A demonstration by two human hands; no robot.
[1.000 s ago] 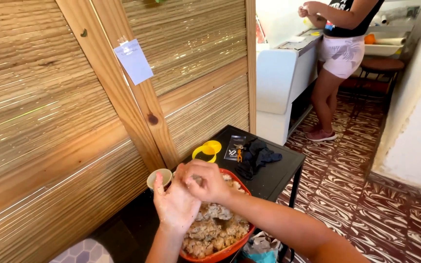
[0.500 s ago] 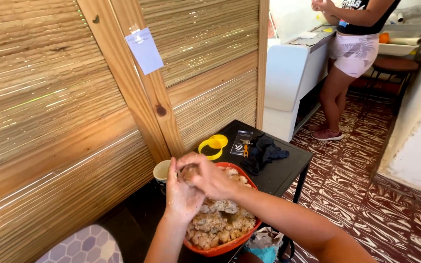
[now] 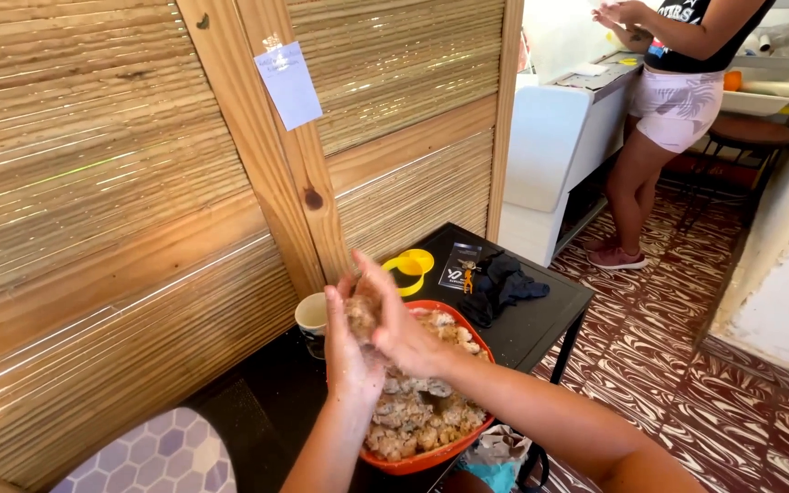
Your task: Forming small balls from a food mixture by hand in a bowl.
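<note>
- Since the earlier frame both hands have risen a little above the bowl, and the view has swung so the other person stands higher and further right.
- Left hand (image 3: pixel 351 351) and right hand (image 3: pixel 401 321) press palm to palm, fingers loosely curved, cupping a lump of pale dough (image 3: pixel 361 313) between them; most of it is hidden by the palms.
- Below them, an orange bowl (image 3: pixel 468 440) on the black table (image 3: pixel 541 324) is full of brownish-grey chunks (image 3: pixel 413 415); what they are is hard to tell.
- A cup (image 3: pixel 310 316) stands just behind the left hand; its contents are unseen.
- Farther back lie a yellow lid (image 3: pixel 412 266) and a dark cloth (image 3: pixel 502 285).
- The other person (image 3: pixel 670 110) is cut off at the top edge.
</note>
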